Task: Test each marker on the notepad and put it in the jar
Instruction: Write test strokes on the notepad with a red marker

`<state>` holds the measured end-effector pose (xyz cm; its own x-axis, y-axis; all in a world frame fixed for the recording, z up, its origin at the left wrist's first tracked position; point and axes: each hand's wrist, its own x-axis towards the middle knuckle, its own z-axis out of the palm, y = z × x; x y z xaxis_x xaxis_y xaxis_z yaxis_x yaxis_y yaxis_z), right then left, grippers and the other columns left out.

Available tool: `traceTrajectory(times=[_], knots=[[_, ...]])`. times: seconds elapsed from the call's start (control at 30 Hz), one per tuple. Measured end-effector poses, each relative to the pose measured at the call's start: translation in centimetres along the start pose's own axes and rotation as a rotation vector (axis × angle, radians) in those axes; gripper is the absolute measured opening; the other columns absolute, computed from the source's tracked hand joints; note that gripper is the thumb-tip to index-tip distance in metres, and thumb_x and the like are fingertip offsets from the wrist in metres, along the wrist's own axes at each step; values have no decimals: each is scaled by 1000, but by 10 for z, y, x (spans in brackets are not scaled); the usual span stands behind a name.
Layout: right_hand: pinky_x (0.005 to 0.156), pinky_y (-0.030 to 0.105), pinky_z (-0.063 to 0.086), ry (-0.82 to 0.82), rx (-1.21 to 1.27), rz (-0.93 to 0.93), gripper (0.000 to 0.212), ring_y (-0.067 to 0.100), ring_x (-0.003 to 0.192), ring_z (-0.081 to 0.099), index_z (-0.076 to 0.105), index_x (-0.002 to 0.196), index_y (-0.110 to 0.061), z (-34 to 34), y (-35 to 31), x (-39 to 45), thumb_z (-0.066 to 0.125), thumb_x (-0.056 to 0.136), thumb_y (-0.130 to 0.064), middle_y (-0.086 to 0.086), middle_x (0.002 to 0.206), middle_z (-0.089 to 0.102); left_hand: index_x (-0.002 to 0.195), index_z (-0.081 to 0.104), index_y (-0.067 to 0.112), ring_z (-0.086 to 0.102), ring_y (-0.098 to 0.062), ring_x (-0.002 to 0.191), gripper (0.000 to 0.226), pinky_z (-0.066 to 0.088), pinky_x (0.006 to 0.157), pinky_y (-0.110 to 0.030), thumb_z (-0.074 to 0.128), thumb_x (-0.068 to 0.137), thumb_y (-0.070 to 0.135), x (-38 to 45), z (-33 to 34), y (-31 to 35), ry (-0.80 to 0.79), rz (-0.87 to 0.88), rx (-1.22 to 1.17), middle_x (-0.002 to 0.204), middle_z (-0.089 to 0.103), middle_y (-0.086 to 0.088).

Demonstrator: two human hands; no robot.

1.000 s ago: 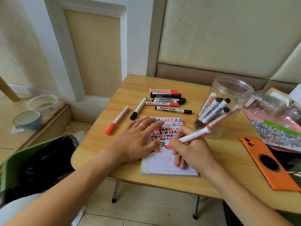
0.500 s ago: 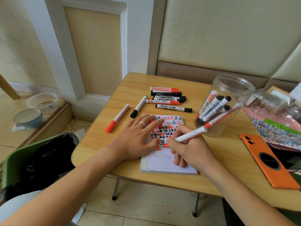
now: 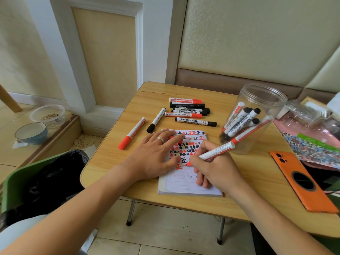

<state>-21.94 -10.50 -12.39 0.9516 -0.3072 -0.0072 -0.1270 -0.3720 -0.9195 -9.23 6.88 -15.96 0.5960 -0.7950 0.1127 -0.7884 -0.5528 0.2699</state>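
Red marker tip shifted left on notepad; left hand unmoved.

The left hand covers the left part of the notepad, hiding the marks beneath its palm and a small red piece under its fingers that cannot be identified. The right hand hides the middle of the page, and the red marker vanishes into its grip. Print on the loose markers is too small to read. The orange phone and the desk run toward the right edge, where clutter is cut off.
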Motion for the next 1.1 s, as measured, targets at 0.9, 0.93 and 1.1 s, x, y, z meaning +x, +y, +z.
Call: traceTrajectory(times=[0.9,0.93,1.1], knots=[[37,27,40,-26,17,-22,17,29,40,60,54,84,-2,-1,4,2,66,94,-8,18,61,65,159,1,45,-3,-8,155,70,-3,122,-34,27,97,66,1,1,-1,12,7,11,167,11,11],[37,26,39,-28,9,-24,17,28,39,59,54,84,-1,-1,4,1,66,94,-8,19,61,65,159,1,45,-3,-9,155,70,-3,123,-34,27,98,66,1,2,-1,12,8,10,167,11,10],[37,25,38,-35,8,-16,17,27,39,58,55,84,-2,0,6,3,68,94,-7,19,61,64,159,3,44,-1,-9,155,72,0,124,-35,23,94,67,1,3,-2,27,9,10,167,13,11]])
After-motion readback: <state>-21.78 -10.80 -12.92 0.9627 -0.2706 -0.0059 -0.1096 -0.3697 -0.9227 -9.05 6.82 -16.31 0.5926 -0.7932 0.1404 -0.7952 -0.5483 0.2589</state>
